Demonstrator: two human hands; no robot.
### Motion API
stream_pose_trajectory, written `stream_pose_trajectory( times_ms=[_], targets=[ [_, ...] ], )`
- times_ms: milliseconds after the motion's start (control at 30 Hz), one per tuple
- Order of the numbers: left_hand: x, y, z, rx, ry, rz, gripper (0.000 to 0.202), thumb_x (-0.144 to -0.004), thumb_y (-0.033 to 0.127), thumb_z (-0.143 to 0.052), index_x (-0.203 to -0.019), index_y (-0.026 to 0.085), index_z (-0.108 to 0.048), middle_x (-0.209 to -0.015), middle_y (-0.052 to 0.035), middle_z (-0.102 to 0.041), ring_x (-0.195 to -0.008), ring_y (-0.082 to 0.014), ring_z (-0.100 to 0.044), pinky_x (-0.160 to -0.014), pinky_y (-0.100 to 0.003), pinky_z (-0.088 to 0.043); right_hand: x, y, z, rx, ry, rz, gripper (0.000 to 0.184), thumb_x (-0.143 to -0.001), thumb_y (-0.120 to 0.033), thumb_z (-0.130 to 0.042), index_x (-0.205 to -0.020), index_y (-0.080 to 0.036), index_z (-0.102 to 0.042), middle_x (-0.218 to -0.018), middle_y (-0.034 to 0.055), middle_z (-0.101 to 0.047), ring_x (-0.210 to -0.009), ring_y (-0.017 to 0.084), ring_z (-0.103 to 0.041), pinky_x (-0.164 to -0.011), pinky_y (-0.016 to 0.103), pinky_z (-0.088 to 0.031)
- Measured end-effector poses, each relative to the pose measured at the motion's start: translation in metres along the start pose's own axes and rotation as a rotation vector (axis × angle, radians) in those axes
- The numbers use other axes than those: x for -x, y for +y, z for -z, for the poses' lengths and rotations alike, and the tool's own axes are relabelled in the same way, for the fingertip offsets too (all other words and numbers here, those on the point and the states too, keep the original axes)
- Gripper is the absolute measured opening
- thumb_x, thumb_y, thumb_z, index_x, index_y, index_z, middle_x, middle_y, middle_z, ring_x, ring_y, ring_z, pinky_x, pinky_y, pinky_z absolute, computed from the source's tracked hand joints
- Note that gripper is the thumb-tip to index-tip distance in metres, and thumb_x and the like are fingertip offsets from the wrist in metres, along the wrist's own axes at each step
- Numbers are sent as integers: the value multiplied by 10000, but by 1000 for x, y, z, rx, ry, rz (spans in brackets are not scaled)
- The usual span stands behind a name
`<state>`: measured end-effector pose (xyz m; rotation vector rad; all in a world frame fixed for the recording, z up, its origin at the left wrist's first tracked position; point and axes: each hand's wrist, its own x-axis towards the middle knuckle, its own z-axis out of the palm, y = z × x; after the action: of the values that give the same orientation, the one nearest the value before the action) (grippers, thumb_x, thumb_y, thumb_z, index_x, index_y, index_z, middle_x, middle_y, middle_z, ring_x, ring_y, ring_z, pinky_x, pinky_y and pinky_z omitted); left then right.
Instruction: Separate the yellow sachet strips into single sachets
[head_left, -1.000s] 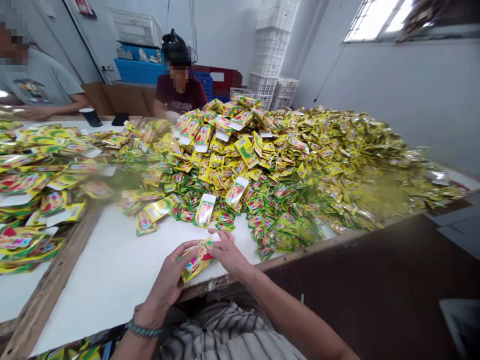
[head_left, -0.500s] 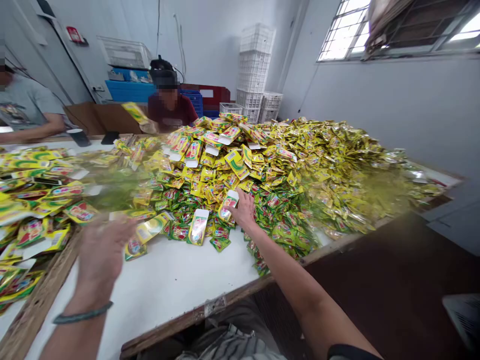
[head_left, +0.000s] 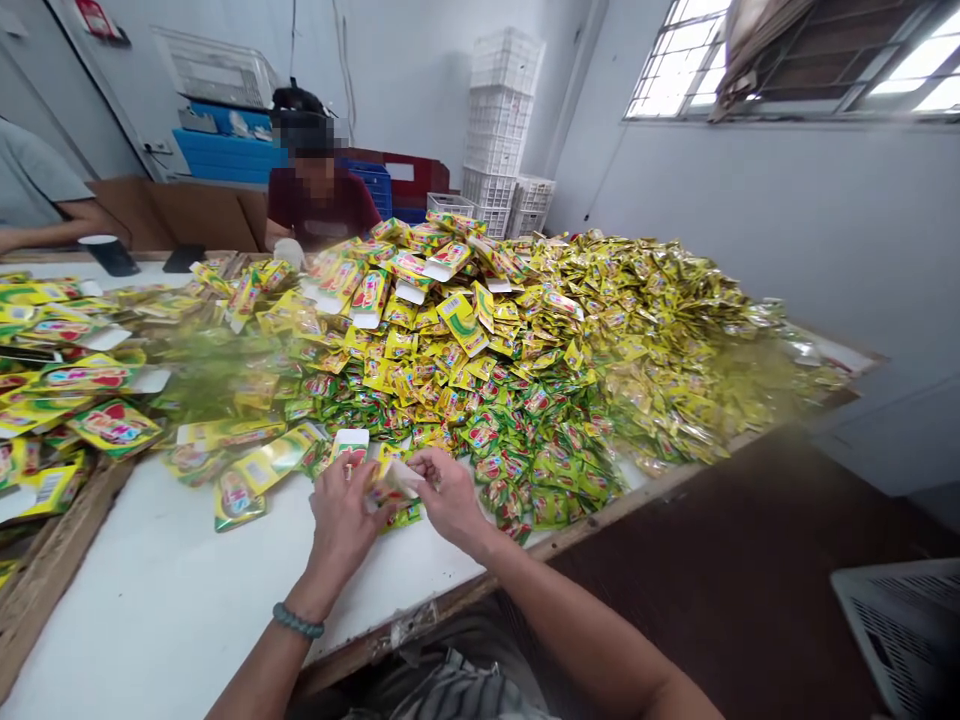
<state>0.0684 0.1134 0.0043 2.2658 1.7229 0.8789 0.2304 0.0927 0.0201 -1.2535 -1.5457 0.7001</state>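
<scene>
Between my two hands is a small yellow candy box, its white end flap raised on the right. My left hand, with a braided band at the wrist, has its thumb and fingers closed around the box's left side. The fingers of my right hand pinch at the white flap. Just behind my left fingers a second box lies with its white flap up. Green and red sachets spread past my right hand, at the foot of a heap of yellow sachets.
More yellow boxes lie beyond a wooden divider on the left. Others rest on top of the heap. A co-worker in a dark red shirt sits across the table. White crates are stacked at the wall. A dark cup stands far left.
My left hand has come in from the left and closed on the box. My right hand has drawn the box down and left, towards me. The view has shifted slightly.
</scene>
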Motion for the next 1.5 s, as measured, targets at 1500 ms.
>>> stream_pose_trajectory(
  times_ms=[1500],
  targets=[
    [64,-12,63,975,-580,516,622,-671,444,-731,-1199,156,-572,-1070,-80,-715,-917,-245,-672,-800,-347,-525,-27,-39,29,436,-811,158,132,-725,-171,-681,-728,-176,-549,-638,-60,-475,-593,94,-382,-540,195,-247]
  ],
)
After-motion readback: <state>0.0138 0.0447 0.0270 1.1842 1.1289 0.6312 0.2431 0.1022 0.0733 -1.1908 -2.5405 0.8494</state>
